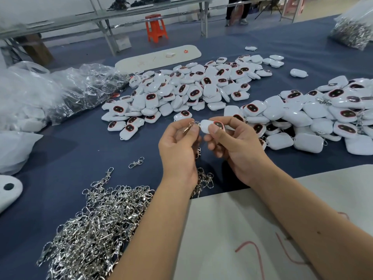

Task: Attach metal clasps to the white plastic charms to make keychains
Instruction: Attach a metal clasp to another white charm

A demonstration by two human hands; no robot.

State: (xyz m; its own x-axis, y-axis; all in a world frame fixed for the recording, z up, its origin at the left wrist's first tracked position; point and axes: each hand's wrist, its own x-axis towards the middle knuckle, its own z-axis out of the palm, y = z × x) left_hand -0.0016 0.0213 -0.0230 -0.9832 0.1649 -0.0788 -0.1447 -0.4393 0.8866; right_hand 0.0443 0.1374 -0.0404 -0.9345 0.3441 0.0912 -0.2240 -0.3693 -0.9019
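Observation:
My left hand (pixel 178 146) pinches a metal clasp (pixel 188 126) between thumb and fingers, above the blue table. My right hand (pixel 234 142) grips a white plastic charm (pixel 207 126) with a dark red-rimmed face, thumb on top. The clasp's ring end meets the charm's left end between the two hands. A large heap of silver clasps (pixel 96 225) lies at the near left, partly under my left forearm. A pile of white charms (pixel 191 91) covers the middle of the table. Another pile of charms (pixel 314 118), some with clasps on them, lies to the right.
Crumpled clear plastic bags (pixel 60 91) lie at the left. A bag of clasps (pixel 355 31) sits at the far right. A white board (pixel 252 229) lies under my right forearm, and a long white tray (pixel 157 57) beyond the charms. An orange stool (pixel 155 27) stands behind the table.

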